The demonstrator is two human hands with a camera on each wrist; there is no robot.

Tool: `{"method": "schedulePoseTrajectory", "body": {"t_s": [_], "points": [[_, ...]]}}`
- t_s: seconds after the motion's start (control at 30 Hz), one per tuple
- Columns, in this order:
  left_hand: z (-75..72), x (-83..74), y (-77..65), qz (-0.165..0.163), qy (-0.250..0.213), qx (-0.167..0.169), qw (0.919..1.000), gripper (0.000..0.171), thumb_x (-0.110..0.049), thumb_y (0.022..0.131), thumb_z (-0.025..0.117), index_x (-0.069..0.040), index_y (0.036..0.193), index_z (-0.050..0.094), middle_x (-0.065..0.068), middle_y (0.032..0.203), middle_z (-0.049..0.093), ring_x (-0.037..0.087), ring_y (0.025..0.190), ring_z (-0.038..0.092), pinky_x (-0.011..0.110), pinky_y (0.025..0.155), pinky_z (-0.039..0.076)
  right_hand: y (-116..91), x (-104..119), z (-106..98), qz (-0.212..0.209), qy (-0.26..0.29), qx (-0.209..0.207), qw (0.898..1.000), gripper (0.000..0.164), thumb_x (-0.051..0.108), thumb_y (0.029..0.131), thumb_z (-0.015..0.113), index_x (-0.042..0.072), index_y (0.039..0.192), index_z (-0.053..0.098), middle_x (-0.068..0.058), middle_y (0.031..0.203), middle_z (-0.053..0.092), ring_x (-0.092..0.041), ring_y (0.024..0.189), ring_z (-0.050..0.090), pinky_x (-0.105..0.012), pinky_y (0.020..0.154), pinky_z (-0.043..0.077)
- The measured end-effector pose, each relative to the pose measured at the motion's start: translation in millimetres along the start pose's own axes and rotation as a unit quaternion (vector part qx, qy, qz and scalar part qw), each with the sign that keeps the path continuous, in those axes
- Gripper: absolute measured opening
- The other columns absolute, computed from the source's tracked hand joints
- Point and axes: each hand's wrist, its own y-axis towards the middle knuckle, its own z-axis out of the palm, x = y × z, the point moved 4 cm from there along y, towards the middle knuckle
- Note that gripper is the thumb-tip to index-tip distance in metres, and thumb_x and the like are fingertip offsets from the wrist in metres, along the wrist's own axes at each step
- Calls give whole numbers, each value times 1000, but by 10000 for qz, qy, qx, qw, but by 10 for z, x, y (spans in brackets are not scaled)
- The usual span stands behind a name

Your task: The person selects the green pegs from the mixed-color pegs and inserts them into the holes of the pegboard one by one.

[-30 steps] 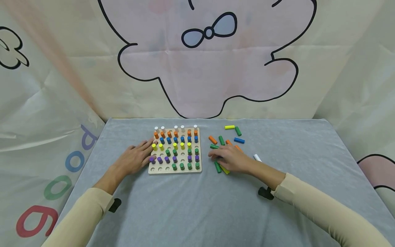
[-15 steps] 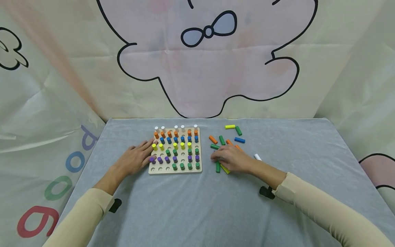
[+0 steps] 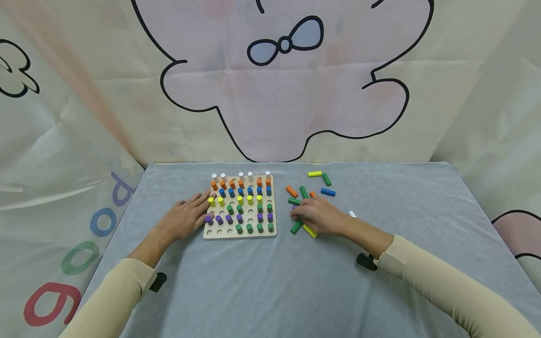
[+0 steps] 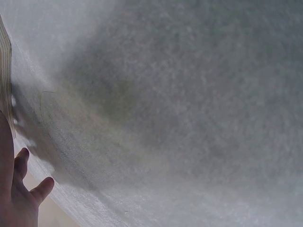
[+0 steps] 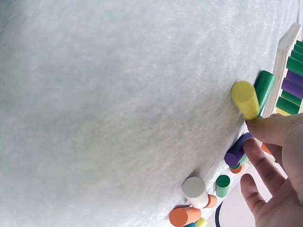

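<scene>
A wooden pegboard (image 3: 239, 236) with rows of coloured pegs lies on the cloth-covered table. My left hand (image 3: 183, 218) rests at its left side, fingers spread and touching the board's edge. In the left wrist view only part of that hand shows, beside the board's edge (image 4: 5, 66). To the right, my right hand (image 3: 319, 217) is down among loose pegs. In the right wrist view its thumb touches or nearly touches a yellow peg (image 5: 245, 100) and a green peg (image 5: 265, 90). A fingertip lies against a purple peg (image 5: 237, 150). No peg is visibly gripped; the index finger is mostly hidden.
Beyond the right hand lie a blue peg (image 3: 328, 192), an orange peg (image 3: 291, 191) and several others. A white peg (image 5: 195, 191) is behind the hand. Some board holes hold no peg. A patterned cloth backdrop (image 3: 270, 112) rises at the table's far edge.
My right hand has shifted slightly right. The green peg by its fingers has turned to slant the other way, and a purple peg shows beside the fingertips. The left hand stays put.
</scene>
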Motion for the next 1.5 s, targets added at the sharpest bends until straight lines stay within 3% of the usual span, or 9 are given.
{"method": "schedulePoseTrajectory", "body": {"t_s": [0.4,0.83,1.5], "points": [[-13,-3,-10,-6,-55,-38,10000,65,-48,106,39,-9,157,31,13,165,18,41,147,25,67,107,30,-10,7,12,-124,-111,-58,9998,25,3,90,70,7,114,72,-3,107,73,-22,102,65,-45,92,51],[0,-6,-19,30,-10,-119,9999,65,-48,106,39,-9,157,31,13,164,19,41,146,26,67,106,32,22,23,-10,171,185,22,9997,27,3,90,71,8,117,70,-3,112,72,-23,109,64,-45,95,51],[-4,-7,-4,-3,-28,-60,10000,65,-49,106,39,-9,156,32,13,164,19,41,147,25,67,106,31,212,250,-245,199,495,-543,9971,30,7,91,71,5,121,68,-7,114,71,-18,101,64,-38,91,53]]}}
